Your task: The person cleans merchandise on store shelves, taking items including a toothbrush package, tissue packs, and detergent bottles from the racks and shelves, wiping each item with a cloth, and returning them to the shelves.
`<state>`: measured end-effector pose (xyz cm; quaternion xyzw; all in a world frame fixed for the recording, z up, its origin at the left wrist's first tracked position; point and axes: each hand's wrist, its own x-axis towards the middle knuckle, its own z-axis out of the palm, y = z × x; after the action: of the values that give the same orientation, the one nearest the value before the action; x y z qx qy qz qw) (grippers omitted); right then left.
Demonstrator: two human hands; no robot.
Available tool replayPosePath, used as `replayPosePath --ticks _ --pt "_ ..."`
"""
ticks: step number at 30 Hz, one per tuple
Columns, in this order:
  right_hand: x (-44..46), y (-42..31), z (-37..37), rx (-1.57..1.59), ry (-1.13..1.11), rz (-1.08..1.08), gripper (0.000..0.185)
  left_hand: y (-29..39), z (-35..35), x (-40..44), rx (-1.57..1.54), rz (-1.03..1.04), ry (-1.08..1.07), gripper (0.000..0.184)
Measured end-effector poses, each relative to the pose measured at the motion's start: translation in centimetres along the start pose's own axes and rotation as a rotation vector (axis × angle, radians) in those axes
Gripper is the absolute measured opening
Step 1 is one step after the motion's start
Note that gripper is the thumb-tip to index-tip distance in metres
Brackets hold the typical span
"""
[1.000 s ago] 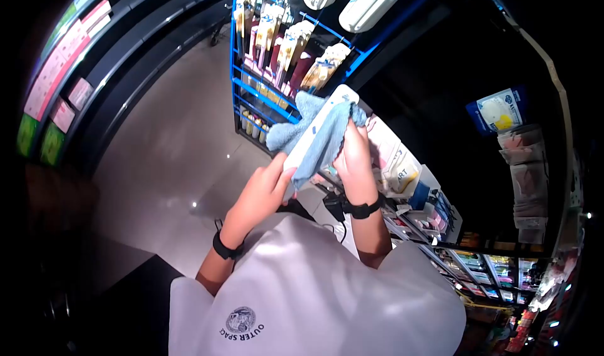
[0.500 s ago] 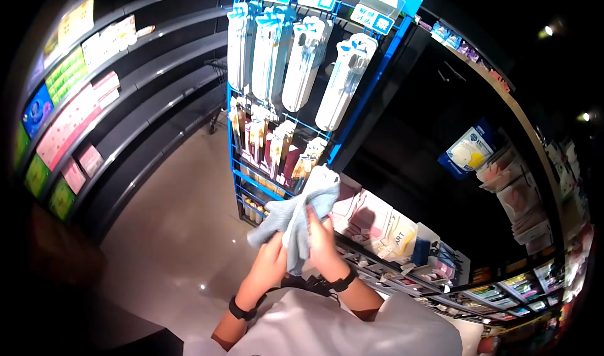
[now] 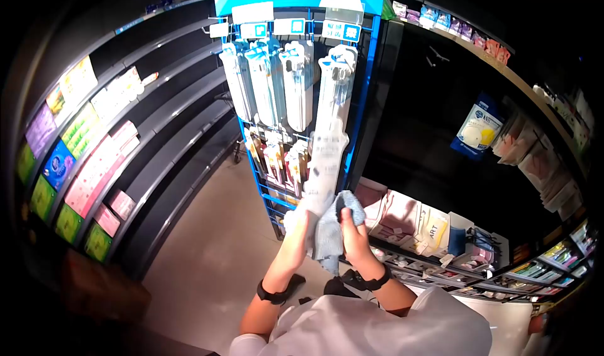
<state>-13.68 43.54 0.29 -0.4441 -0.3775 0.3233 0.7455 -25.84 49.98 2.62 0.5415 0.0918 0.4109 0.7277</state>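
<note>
My left hand (image 3: 294,239) is closed around the lower end of a long whitish blister pack (image 3: 326,161), which looks like a toothbrush pack. The pack stands upright in front of the rack, and bright light washes out its lower part and my fingers. A blue-grey cloth (image 3: 329,233) is gripped in my right hand (image 3: 356,239), thumb on top, just beside the pack. Whether the cloth touches the pack I cannot tell. Behind the hands, similar long packs (image 3: 267,82) hang on a blue wire rack (image 3: 367,104), with darker packs (image 3: 275,161) on hooks below.
To the left, curved dark shelves (image 3: 182,145) carry pink boxes (image 3: 94,170) and green packs (image 3: 68,224). On the right, a low shelf holds pale packages (image 3: 402,214), and a blue-and-white pack (image 3: 478,129) hangs against a black panel. Pale floor (image 3: 214,230) shows below.
The whitish pack has come into my left hand, which was on the cloth before. My right hand keeps the cloth and has shifted right. The view has turned, bringing the rack more upright.
</note>
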Motion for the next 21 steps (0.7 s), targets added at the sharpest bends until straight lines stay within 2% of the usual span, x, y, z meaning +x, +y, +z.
replayPosePath --ticks 1,3,6,7,10,12,15,16,19,21 --pt "0.0 0.0 -0.2 0.001 0.070 -0.018 0.037 1.7 0.5 1.3 0.305 0.180 0.023 0.052" --pt "-0.1 1.9 -1.7 0.118 0.142 0.102 0.034 3.4 1.3 3.5 0.798 0.368 0.177 0.048" --pt "-1.1 3.8 -2.0 0.201 0.207 0.148 0.031 3.6 1.4 7.3 1.289 0.833 0.425 0.055" --pt "-1.8 4.9 -2.6 0.071 0.215 0.157 0.030 4.0 1.8 7.7 1.329 0.737 0.458 0.051" --pt "-3.9 5.1 -2.5 0.059 0.162 0.206 0.028 3.5 1.3 9.6 1.339 0.761 0.531 0.053" --pt "-4.2 5.5 -2.3 0.012 0.213 0.190 0.025 3.2 1.4 10.3 1.292 0.874 0.644 0.053" --pt "-3.8 5.4 -3.1 0.042 0.237 0.241 0.024 3.1 1.9 10.5 1.218 0.777 0.574 0.053" --pt "-3.4 4.8 -3.2 0.072 0.194 0.186 0.023 2.9 1.6 10.8 1.234 0.797 0.571 0.054" --pt "-2.7 4.5 -2.9 0.025 0.309 0.156 0.023 2.7 1.7 11.1 1.205 0.773 0.592 0.055" --pt "-2.5 4.2 -2.5 0.102 0.299 0.197 0.022 2.3 1.5 11.6 1.190 0.790 0.589 0.053"
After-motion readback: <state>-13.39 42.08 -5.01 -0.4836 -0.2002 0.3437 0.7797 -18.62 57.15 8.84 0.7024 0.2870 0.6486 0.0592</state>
